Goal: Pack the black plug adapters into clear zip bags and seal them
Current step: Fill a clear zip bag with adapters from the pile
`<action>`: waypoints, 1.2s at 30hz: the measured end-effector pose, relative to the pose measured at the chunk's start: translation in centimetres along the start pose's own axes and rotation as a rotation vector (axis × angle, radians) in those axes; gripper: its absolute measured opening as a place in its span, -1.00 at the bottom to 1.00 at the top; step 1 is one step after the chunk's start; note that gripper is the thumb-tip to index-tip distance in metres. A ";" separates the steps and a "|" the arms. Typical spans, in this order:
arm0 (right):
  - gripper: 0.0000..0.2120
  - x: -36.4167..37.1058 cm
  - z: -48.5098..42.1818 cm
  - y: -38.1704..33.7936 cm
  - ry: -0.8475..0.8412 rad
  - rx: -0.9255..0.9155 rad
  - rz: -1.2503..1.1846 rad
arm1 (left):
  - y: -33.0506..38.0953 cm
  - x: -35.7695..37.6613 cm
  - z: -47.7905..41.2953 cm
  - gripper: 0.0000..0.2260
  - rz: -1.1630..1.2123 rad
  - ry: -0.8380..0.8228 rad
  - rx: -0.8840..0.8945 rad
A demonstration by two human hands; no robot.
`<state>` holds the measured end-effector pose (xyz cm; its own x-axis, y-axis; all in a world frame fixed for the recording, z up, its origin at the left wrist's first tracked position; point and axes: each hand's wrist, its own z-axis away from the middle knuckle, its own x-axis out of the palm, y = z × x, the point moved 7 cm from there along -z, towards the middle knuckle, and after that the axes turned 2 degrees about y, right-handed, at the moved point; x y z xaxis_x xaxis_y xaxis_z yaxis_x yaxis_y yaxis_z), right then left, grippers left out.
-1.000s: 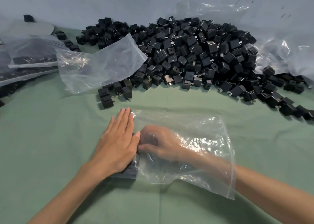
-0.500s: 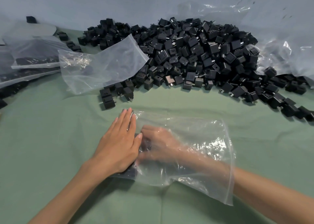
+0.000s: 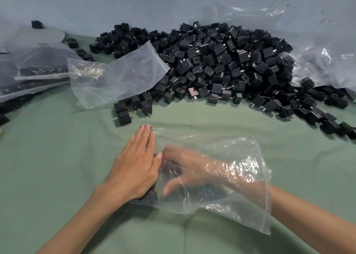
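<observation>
A sage-green cloth [image 3: 48, 157] covers the table, with a pale blue-grey wall [image 3: 96, 3] behind it and a big heap of small black cube-shaped plug adapters [image 3: 221, 61] banked against that wall. Near the front lies a crumpled clear plastic zip bag [image 3: 221, 143], its mouth towards the right. The left hand [image 3: 136, 169] lies flat, fingers straight and close together, pressing the bag's closed end down onto the few adapters already inside [image 3: 151, 197]. The right hand [image 3: 185, 167] is deep in the bag, fingers spread and thumb apart. Through the glinting film (and some blur) I cannot tell whether they pinch an adapter or merely nudge it. The risk, as I judge it, is that drawing the right hand out drags the clinging film and tumbles the packed pieces, or that a prong snags the plastic. The left palm hides how many adapters are packed, and the zip strip is hard to make out. A second empty clear bag [image 3: 119, 80] droops over the heap's left side, and the filled bags [image 3: 38, 70] at far left are cut off.
</observation>
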<state>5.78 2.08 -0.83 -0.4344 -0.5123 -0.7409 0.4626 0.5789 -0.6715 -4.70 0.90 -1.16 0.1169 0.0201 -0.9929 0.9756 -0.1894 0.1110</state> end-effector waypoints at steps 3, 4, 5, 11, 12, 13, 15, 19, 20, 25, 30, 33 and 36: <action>-0.29 1.3 0.6 -0.2 0.152 -0.031 0.182 | -0.1 0.1 0.0 -0.42 -0.004 0.009 -0.001; -0.33 1.7 0.6 0.0 0.201 -0.024 0.216 | -0.1 0.2 -0.1 -0.43 -0.004 0.011 0.001; -0.39 2.0 0.7 0.1 0.262 -0.011 0.227 | -0.1 0.2 -0.1 -0.43 0.007 0.012 -0.001; -0.42 2.8 0.7 0.6 0.292 0.012 0.113 | 0.0 0.4 -0.1 -0.48 0.029 0.012 -0.013; -0.45 2.6 0.7 0.4 0.295 -0.004 0.175 | 0.0 0.3 -0.1 -0.47 0.029 0.017 -0.017; -0.47 2.3 0.7 0.2 0.293 -0.021 0.218 | 0.0 0.2 -0.1 -0.46 0.032 0.019 -0.022; -0.50 2.0 1.0 0.1 0.259 -0.031 0.196 | 0.2 0.0 0.0 -0.44 0.031 0.022 -0.027; -0.74 0.5 1.0 -0.4 0.157 -0.079 0.031 | 0.8 -0.5 0.3 -0.44 -0.005 0.040 -0.057; -0.82 -0.2 0.9 -0.3 0.147 -0.101 -0.029 | 0.9 -0.5 0.4 -0.44 -0.014 0.044 -0.068; -0.80 -5.8 5.2 5.2 -0.251 0.184 -0.276 | 1.0 -0.4 0.4 -0.43 -0.019 0.023 -0.096; -0.80 -17.6 11.8 11.2 -0.177 0.527 -0.225 | 1.0 -0.5 0.6 -0.39 -0.016 0.054 -0.100; -0.87 -24.2 9.7 15.0 0.414 0.643 -0.033 | 0.9 -0.5 0.6 -0.37 -0.007 0.056 -0.101; -0.67 -22.3 5.2 17.7 0.446 0.801 0.244 | 0.8 -0.3 0.6 -0.36 -0.002 0.062 -0.092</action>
<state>27.68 20.51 3.74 -0.4344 -0.0488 -0.8994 0.9003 -0.0540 -0.4319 -4.04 0.16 -0.77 0.1232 0.0815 -0.9890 0.9885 -0.0986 0.1150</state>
